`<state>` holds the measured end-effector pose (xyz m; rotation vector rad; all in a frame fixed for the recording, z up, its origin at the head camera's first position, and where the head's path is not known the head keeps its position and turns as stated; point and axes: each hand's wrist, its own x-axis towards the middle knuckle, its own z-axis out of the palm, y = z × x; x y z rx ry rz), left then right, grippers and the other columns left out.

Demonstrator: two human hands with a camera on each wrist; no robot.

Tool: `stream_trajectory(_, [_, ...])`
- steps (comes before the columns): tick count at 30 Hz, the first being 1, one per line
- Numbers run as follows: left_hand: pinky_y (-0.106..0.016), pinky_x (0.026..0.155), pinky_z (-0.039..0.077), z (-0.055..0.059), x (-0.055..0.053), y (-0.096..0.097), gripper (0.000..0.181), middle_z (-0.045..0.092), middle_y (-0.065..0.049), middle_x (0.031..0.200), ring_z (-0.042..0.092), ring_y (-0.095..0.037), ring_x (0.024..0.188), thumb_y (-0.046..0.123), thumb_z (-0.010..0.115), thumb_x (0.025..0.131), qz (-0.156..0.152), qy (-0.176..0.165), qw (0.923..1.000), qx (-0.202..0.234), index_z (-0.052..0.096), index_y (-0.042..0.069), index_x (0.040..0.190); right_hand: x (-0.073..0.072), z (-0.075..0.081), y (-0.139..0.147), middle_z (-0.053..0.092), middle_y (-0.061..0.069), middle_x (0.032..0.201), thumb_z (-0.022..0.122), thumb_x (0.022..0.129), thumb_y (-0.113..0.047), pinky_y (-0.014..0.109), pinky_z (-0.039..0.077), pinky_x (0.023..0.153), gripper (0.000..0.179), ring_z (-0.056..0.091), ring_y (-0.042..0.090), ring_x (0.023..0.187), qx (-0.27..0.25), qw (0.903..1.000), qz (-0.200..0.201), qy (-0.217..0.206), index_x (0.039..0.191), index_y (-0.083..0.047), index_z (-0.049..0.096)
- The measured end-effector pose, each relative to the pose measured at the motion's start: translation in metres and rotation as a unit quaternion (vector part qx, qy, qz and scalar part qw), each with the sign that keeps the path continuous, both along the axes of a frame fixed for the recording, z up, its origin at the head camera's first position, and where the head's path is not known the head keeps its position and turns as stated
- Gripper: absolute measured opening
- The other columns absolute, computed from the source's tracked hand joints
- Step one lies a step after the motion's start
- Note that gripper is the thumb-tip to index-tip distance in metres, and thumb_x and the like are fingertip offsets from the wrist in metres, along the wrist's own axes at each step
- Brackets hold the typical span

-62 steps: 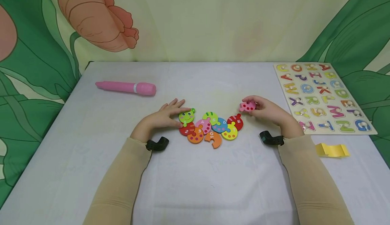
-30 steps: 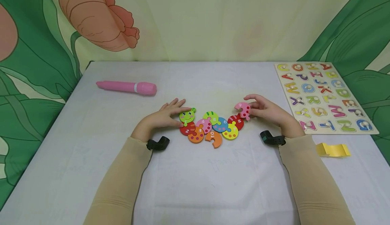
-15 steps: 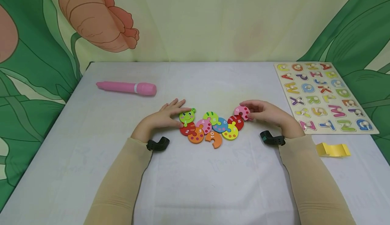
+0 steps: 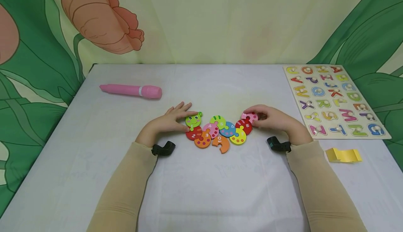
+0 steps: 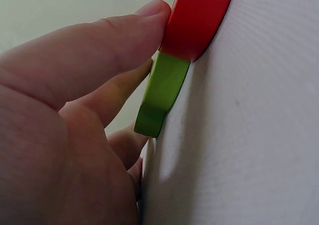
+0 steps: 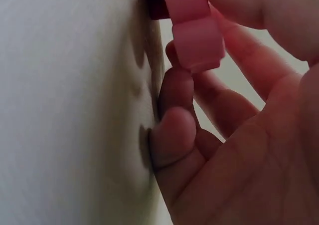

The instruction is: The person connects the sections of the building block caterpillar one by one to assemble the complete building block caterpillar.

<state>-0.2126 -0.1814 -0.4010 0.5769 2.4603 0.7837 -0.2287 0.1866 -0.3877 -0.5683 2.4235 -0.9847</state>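
In the head view a caterpillar number puzzle (image 4: 229,129) lies on the white table, its round pieces linked in a wavy row. My left hand (image 4: 170,119) rests at the left end, fingers fairly straight. Its thumb touches the red piece 2 (image 5: 202,18), and its index finger lies at the green face piece (image 4: 193,120). At the other end my right hand (image 4: 274,119) pinches a pink spotted puzzle piece (image 6: 194,30) against the red piece 8 (image 4: 244,126); the fingers partly cover it. Below the row a loose orange piece 10 (image 4: 221,143) lies apart, its notch facing down-left.
A pink marker-shaped stick (image 4: 130,90) lies at the back left. The wooden letter board (image 4: 335,102) covers the back right, with a wavy yellow block (image 4: 344,155) in front of it. Cloth printed with plants hangs behind the table.
My right hand has turned the pink piece and brought it left and down onto the red piece 8 at the row's end. The left hand has stayed in place.
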Motion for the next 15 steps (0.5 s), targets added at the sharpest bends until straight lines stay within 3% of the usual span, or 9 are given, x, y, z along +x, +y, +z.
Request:
stream_trajectory(10, [-0.049, 0.113, -0.006, 0.0016, 0.0011, 0.0007, 0.065, 0.007, 0.001, 0.154, -0.009, -0.023, 0.141, 0.029, 0.061, 0.079, 0.000, 0.000, 1.0000, 0.001, 0.037, 0.029, 0.139, 0.0009, -0.0001, -0.0032, 0.039, 0.013, 0.133, 0.061, 0.084, -0.012, 0.044, 0.046, 0.092, 0.042, 0.038, 0.029, 0.118, 0.024, 0.9996, 0.014, 0.002, 0.125, -0.013, 0.054])
stream_trajectory(15, [-0.049, 0.113, -0.006, 0.0010, 0.0010, 0.0006, 0.065, 0.007, 0.001, 0.154, -0.009, -0.023, 0.141, 0.029, 0.062, 0.079, 0.001, -0.001, 1.0000, 0.000, 0.037, 0.029, 0.139, 0.0009, 0.0015, -0.0025, 0.041, 0.011, 0.133, 0.061, 0.084, -0.013, 0.036, 0.047, 0.086, 0.043, 0.041, 0.026, 0.111, 0.016, 0.9998, 0.012, 0.004, 0.126, -0.013, 0.053])
